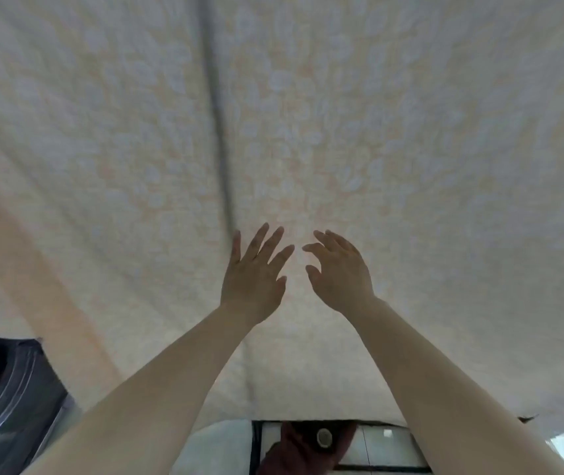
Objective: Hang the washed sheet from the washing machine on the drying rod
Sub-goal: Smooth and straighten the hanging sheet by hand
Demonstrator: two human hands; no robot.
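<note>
A pale cream sheet (376,132) with a faint white blotchy pattern hangs spread across almost the whole view. A dark vertical line (217,114) shows through it left of centre; I cannot tell whether this is a pole or a fold. My left hand (254,279) is raised flat in front of the sheet with fingers spread, holding nothing. My right hand (340,272) is beside it, fingers apart and slightly curled, also holding nothing. Whether the palms touch the cloth is unclear. The drying rod itself is hidden.
The dark washing machine (3,389) with its round drum opening sits at the lower left. Below the sheet's bottom edge I see tiled floor (379,443) and a dark red object (294,447) near my feet.
</note>
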